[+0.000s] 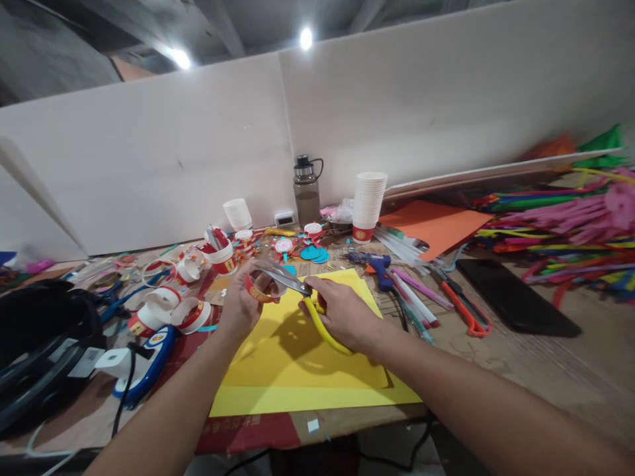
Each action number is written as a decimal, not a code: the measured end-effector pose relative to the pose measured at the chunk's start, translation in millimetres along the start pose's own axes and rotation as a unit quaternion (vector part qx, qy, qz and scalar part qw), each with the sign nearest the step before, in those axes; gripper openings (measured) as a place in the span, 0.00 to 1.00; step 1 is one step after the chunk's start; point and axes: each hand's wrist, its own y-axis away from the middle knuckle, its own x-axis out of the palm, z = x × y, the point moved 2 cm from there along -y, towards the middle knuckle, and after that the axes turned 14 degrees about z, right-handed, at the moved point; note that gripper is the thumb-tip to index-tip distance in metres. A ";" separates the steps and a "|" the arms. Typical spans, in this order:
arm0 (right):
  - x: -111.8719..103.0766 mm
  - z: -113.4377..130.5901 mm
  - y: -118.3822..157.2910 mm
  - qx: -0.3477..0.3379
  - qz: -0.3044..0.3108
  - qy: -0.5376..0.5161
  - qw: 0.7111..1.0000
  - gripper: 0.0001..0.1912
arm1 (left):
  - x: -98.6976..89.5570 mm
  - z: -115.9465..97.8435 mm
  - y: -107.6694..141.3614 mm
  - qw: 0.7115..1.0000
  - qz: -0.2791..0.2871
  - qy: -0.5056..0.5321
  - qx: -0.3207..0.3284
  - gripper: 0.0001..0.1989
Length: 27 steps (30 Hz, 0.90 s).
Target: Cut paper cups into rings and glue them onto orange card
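Yel-hdl scissors (294, 283) @ cup ring (256, 291)

Holding a red-banded paper ring (255, 291) in the left hand (241, 305), above yellow sheets (278, 396) on the desk (526, 377). Gripping yellow-handled scissors (288, 279) in the right hand (342, 312), with blades across the ring, contact hard to tell. Toward the pale partition (421, 112), near a dark bottle (307, 197) and a tall stack of paper cups (369, 206). At right, near a blue glue gun (381, 270) and, farther out, a black phone (516, 297).

Bottle (307, 198) between cup stacks, glue gun (380, 270) left of phone (516, 295)
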 end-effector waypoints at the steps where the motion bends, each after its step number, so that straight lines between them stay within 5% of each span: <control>1: 0.0 -0.2 0.0 0.001 -0.001 0.002 1.000 0.19 | -0.9 0.5 -0.2 1.000 0.001 0.002 -0.001 0.13; 12: 0.3 -3.7 0.3 0.008 -0.002 0.030 1.000 0.19 | 1.8 -2.8 -2.2 1.000 -0.003 0.002 -0.030 0.17; 20: 0.2 -2.3 -0.5 0.021 -0.004 0.025 0.999 0.20 | -5.2 -14.6 -1.4 0.998 0.000 -0.068 0.016 0.10; 27: 4.5 -6.5 -2.3 -0.013 -0.014 0.028 0.999 0.22 | -3.6 -6.9 -0.4 0.998 0.026 -0.050 -0.016 0.08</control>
